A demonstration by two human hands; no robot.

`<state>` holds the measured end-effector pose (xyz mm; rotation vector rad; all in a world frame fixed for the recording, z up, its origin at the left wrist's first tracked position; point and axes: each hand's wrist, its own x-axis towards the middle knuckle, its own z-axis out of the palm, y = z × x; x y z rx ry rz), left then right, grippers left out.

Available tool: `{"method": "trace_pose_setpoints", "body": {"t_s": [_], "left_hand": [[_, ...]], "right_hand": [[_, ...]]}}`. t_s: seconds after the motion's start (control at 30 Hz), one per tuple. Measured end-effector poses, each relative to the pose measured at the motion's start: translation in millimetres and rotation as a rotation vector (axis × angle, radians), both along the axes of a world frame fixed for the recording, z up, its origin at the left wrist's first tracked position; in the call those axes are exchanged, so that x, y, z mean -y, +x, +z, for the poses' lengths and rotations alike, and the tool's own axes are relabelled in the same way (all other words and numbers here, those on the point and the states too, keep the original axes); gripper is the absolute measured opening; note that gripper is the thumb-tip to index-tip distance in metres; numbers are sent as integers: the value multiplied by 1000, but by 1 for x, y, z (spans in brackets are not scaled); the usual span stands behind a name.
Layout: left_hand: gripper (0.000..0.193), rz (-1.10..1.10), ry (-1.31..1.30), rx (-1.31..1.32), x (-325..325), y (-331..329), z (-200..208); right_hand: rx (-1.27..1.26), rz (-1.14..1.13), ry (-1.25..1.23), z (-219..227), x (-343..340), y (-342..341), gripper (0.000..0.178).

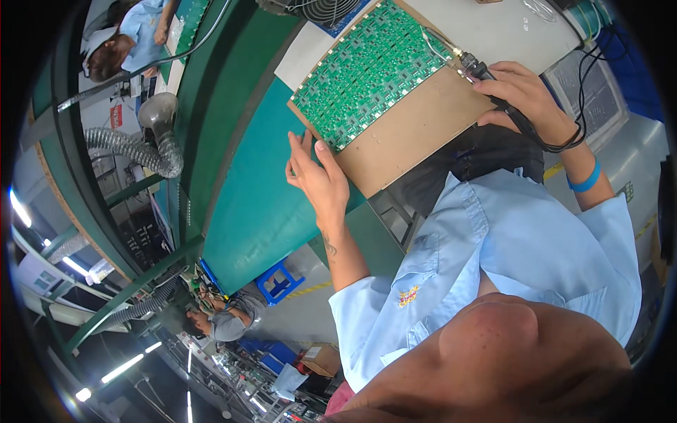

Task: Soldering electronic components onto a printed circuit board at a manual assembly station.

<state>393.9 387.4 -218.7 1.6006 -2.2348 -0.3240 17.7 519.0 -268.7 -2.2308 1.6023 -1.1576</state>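
Note:
A green circuit board panel [374, 74], packed with rows of small parts, lies on a brown cardboard sheet [419, 130]. My right hand [529, 99] is closed around a soldering iron [478, 69] with a black grip. Its metal front end points at the right end of the panel, beside a thin pale wire or tube; I cannot tell whether the tip touches the board. The black cable runs past my right wrist. With its fingers apart, my left hand [321, 180] is at the left edge of the cardboard, close to the panel's near left corner, holding nothing.
A green work surface [271, 204] extends to the left, and a pale tabletop [518, 35] is at the upper right. A fan [328, 8] sits beyond the panel. An exhaust hose [134, 148] hangs at the left. A blue stool [278, 282] and two co-workers are farther off.

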Motion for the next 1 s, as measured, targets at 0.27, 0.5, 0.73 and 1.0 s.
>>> {"method": "trace_pose_setpoints", "body": {"t_s": [0.27, 0.5, 0.73, 1.0], "left_hand": [[60, -90, -42, 217, -14, -29, 3], [65, -146, -94, 282, -13, -32, -5], [56, -428, -204, -49, 7, -79, 8], [30, -619, -177, -37, 26, -104, -1]], "right_hand": [[-45, -65, -35, 4, -7, -29, 59], [-66, -74, -70, 5, -7, -31, 53], [434, -136, 59, 45, -10, 19, 48], [385, -78, 113, 68, -22, 40, 47]]}}
